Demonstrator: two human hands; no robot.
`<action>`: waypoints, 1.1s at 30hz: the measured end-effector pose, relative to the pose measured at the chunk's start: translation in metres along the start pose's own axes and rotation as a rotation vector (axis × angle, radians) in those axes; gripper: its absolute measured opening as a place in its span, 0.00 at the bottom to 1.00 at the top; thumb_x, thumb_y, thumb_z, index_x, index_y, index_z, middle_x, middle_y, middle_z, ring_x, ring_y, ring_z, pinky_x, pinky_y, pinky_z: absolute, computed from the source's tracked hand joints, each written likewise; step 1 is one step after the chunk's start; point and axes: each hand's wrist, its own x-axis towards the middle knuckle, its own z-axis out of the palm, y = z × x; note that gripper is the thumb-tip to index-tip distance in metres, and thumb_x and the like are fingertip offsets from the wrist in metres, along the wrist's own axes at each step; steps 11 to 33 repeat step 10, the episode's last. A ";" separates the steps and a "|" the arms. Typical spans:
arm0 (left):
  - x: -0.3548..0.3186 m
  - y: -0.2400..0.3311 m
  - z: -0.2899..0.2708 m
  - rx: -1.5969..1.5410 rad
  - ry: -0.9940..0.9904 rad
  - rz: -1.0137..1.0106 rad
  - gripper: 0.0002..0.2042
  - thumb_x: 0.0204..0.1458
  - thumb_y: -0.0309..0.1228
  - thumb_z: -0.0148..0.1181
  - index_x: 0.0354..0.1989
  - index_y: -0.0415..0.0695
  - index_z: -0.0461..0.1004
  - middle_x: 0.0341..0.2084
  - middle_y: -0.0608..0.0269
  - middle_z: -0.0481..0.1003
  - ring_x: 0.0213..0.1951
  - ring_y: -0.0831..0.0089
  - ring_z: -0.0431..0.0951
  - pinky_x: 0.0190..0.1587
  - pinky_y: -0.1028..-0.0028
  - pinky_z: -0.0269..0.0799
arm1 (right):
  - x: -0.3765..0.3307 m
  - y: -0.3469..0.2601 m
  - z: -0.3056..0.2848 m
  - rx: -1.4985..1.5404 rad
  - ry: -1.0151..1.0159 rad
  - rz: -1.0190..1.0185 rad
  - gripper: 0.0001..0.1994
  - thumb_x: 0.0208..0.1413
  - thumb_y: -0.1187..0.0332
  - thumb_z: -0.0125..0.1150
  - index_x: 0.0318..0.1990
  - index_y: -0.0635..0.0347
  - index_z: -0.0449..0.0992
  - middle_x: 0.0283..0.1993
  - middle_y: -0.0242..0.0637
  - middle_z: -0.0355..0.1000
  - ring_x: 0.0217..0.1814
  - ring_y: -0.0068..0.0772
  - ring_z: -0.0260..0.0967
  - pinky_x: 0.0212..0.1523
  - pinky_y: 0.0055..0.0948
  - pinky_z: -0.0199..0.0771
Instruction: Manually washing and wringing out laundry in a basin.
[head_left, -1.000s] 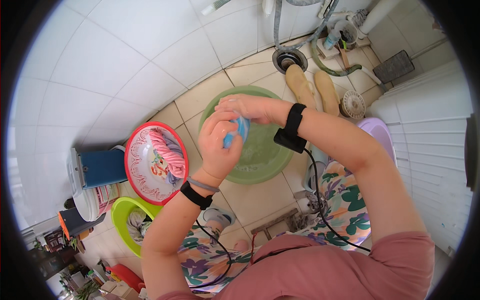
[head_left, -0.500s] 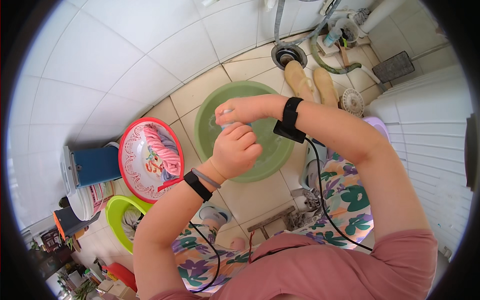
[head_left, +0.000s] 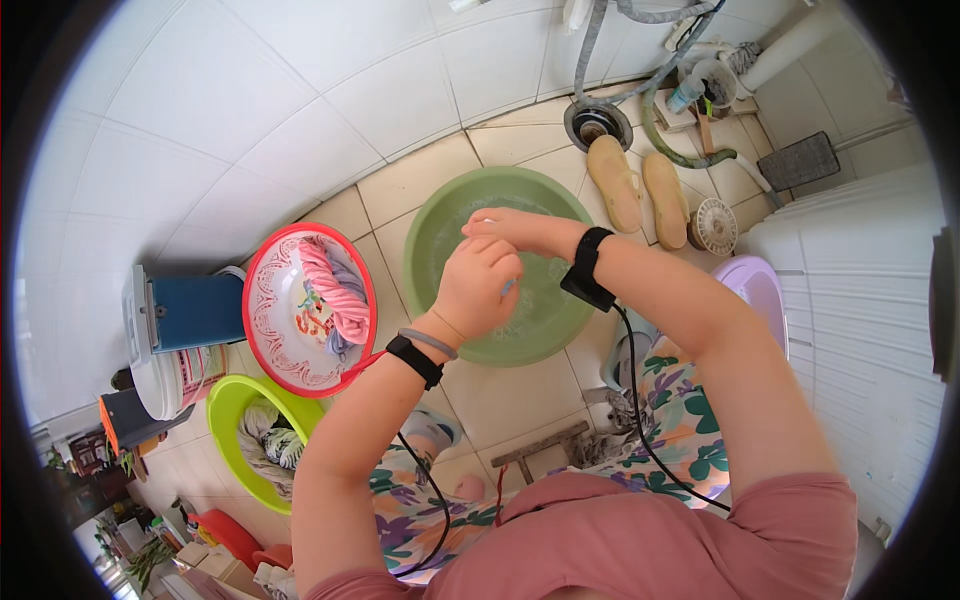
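Two hands over green basin (head_left: 445, 225), round, shallow, on tiled floor at frame centre. Left hand (head_left: 480, 285) fingers clenched, small bluish bit peeking at 3 o'clock of fist, can't tell what. Right hand (head_left: 505, 228) at 12 o'clock of left, fingers curled; grip unclear. Red-rimmed bowl (head_left: 275, 330) with twisted pink cloth (head_left: 335, 295) at basin's 9 o'clock.

Blue item gone from view, hidden behind left hand (head_left: 478, 285).
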 end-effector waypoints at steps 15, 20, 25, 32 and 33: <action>-0.098 -0.076 -0.047 -0.558 1.410 -1.303 0.09 0.42 0.19 0.53 0.33 0.42 0.73 0.31 0.59 0.73 0.34 0.70 0.73 0.41 0.70 0.71 | -0.013 0.019 -0.013 -0.314 0.016 -0.243 0.32 0.59 0.42 0.45 0.61 0.56 0.61 0.69 0.42 0.47 0.66 0.45 0.51 0.64 0.36 0.52; -0.098 -0.076 -0.047 -0.558 1.410 -1.303 0.09 0.42 0.19 0.53 0.33 0.42 0.73 0.31 0.59 0.73 0.34 0.70 0.73 0.41 0.70 0.71 | -0.013 0.019 -0.013 -0.314 0.016 -0.243 0.32 0.59 0.42 0.45 0.61 0.56 0.61 0.69 0.42 0.47 0.66 0.45 0.51 0.64 0.36 0.52; -0.098 -0.076 -0.047 -0.558 1.410 -1.303 0.09 0.42 0.19 0.53 0.33 0.42 0.73 0.31 0.59 0.73 0.34 0.70 0.73 0.41 0.70 0.71 | -0.013 0.019 -0.013 -0.314 0.016 -0.243 0.32 0.59 0.42 0.45 0.61 0.56 0.61 0.69 0.42 0.47 0.66 0.45 0.51 0.64 0.36 0.52; -0.098 -0.076 -0.047 -0.558 1.410 -1.303 0.09 0.42 0.19 0.53 0.33 0.42 0.73 0.31 0.59 0.73 0.34 0.70 0.73 0.41 0.70 0.71 | -0.013 0.019 -0.013 -0.314 0.016 -0.243 0.32 0.59 0.42 0.45 0.61 0.56 0.61 0.69 0.42 0.47 0.66 0.45 0.51 0.64 0.36 0.52; -0.098 -0.076 -0.047 -0.558 1.410 -1.303 0.09 0.42 0.19 0.53 0.33 0.42 0.73 0.31 0.59 0.73 0.34 0.70 0.73 0.41 0.70 0.71 | -0.013 0.019 -0.013 -0.314 0.016 -0.243 0.32 0.59 0.42 0.45 0.61 0.56 0.61 0.69 0.42 0.47 0.66 0.45 0.51 0.64 0.36 0.52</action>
